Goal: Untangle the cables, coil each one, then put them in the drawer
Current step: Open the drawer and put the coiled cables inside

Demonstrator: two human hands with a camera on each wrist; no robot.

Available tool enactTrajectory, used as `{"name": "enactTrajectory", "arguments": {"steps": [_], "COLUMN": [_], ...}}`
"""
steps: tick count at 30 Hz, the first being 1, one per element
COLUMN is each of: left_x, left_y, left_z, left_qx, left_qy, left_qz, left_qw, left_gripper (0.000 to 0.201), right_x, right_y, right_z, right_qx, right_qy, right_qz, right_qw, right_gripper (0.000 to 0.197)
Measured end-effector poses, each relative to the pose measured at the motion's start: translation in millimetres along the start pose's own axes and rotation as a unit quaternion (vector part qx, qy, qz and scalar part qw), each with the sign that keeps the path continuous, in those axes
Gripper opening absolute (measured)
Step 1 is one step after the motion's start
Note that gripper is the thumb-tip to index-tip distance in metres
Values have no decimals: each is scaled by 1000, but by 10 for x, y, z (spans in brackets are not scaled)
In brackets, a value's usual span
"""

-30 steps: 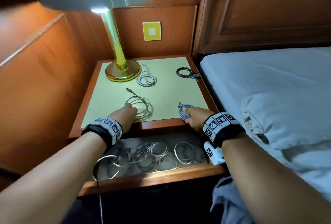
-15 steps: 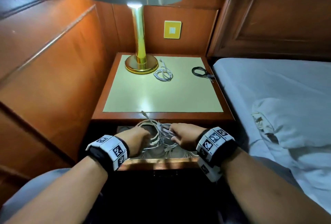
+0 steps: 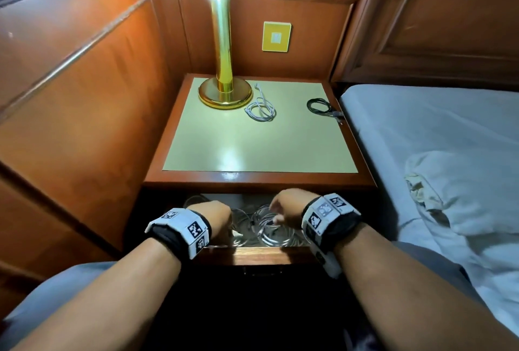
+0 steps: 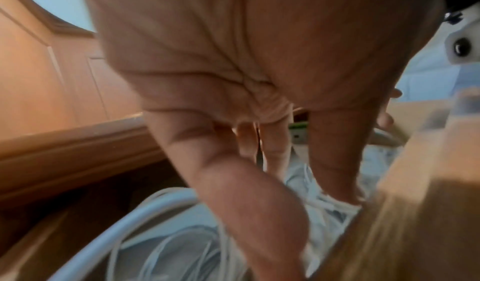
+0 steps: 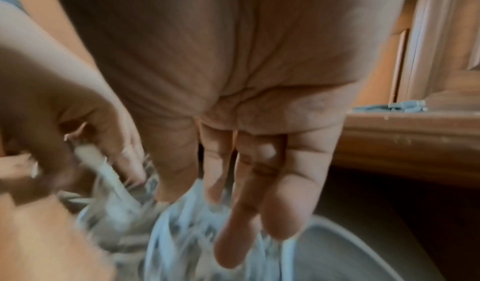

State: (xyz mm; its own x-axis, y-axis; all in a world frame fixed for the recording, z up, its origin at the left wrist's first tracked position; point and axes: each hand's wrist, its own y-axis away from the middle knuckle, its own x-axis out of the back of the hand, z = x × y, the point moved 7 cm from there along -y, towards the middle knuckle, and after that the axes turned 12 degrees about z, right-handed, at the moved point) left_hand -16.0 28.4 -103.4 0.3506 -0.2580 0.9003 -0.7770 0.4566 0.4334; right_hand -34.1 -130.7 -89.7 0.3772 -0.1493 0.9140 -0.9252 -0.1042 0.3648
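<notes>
The nightstand drawer stands pulled out, with several coiled white cables lying in it. Both hands are down inside it. My left hand hangs over the left part of the pile; its fingers point down, straight and loose, at the cables. At the pile's right side my right hand has its fingers stretched out, tips brushing the coils. Neither hand grips anything. On the tabletop lie a white coiled cable and a black coiled cable.
A brass lamp stands at the back left of the nightstand top. Wood panelling closes in the left and back. A bed with a pillow runs along the right side.
A second ago each hand gripped a coil on the tabletop. Both coils went down into the drawer, and the fingers have let go. The view has pulled back.
</notes>
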Motion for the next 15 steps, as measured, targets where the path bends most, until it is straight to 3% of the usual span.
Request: {"name": "enactTrajectory", "arguments": {"steps": [3,6,8,11,15], "left_x": [185,475,572,616,872], "left_y": [12,-62,-194,-481,-894], "left_z": [-54,-238,-346,-396,-327], "left_qx": [5,36,38,48,91], "left_qy": [98,171,162,87,84], "left_qz": [49,195,260,209,178], "left_qw": [994,965,951,973,976], "left_gripper": [42,26,33,29,39], "right_x": [493,848,837,644,598], "right_y": [14,5,-42,-185,-432], "right_z": [181,655,1016,1367,1572], "right_qx": [-21,-99,-171,-225,-254], "right_qy": [-104,-132,-117,-108,-97], "right_qz": [109,213,194,107,86], "right_qw": [988,963,959,962,958], "right_gripper": [31,36,45,55,63]}}
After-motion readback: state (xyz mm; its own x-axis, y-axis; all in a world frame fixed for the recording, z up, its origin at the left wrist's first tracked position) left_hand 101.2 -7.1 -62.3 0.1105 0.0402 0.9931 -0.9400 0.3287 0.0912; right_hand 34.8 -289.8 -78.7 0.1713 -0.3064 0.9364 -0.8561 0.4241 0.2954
